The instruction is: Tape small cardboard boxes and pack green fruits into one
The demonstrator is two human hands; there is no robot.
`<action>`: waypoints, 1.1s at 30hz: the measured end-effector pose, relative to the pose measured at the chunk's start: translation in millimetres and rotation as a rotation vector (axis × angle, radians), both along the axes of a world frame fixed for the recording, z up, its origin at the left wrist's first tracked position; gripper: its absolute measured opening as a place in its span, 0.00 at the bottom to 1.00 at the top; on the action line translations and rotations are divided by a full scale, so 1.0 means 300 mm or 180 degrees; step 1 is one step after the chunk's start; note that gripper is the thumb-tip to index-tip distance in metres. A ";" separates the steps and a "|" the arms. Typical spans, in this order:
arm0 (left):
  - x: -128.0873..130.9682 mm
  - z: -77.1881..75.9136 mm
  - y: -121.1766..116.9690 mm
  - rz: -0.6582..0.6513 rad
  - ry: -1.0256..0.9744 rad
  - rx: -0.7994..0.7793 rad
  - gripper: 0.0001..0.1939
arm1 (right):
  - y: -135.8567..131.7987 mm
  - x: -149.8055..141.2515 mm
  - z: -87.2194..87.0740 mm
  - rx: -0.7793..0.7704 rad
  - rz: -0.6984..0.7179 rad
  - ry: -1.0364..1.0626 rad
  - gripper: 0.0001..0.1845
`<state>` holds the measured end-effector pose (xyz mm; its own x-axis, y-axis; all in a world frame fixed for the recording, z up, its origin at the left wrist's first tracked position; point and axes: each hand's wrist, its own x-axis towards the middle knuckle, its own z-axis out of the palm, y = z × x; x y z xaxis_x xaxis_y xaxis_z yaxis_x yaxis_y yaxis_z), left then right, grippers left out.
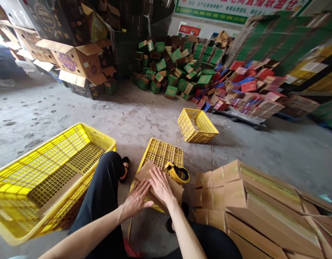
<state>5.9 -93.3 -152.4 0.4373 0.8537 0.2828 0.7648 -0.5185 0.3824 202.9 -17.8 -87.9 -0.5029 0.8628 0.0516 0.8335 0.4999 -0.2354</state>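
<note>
A brown cardboard box [144,172], partly covered by my hands and forearms, rests on an upturned yellow plastic crate [163,149] between my knees. My left hand [137,198] lies on the cardboard with its fingers stretched out. Beside it, my right hand [161,183] presses flat on the same cardboard, fingers extended and slightly apart. Just right of my right hand, a yellow tape dispenser [178,172] with a dark hub sits on the crate. How the box's lower side is folded is hidden.
A large yellow crate [74,154] with a flat cardboard piece inside stands at my left. Stacked, strapped cardboard [263,201] fills the right. Ahead is a smaller yellow crate [198,126]. Green boxes [171,68] and red boxes [248,86] are heaped farther back.
</note>
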 end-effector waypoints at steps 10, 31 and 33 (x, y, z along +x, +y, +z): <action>-0.036 0.031 0.179 0.0668 0.0145 -0.0776 0.35 | -0.041 -0.137 -0.027 -0.0390 -0.0706 -0.0150 0.30; 0.051 0.027 0.078 -0.0337 0.0302 -0.0038 0.35 | -0.457 -0.046 -0.144 -0.0354 -0.2295 -0.0421 0.33; 0.000 0.032 0.109 -0.0050 0.0385 -0.0008 0.33 | -0.472 0.004 -0.138 -0.0423 -0.2669 -0.0411 0.35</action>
<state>5.8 -60.5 -142.7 0.4813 0.8472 0.2250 0.7973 -0.5298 0.2892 204.2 -159.4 -129.3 0.3088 0.9469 -0.0900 0.9395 -0.3184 -0.1262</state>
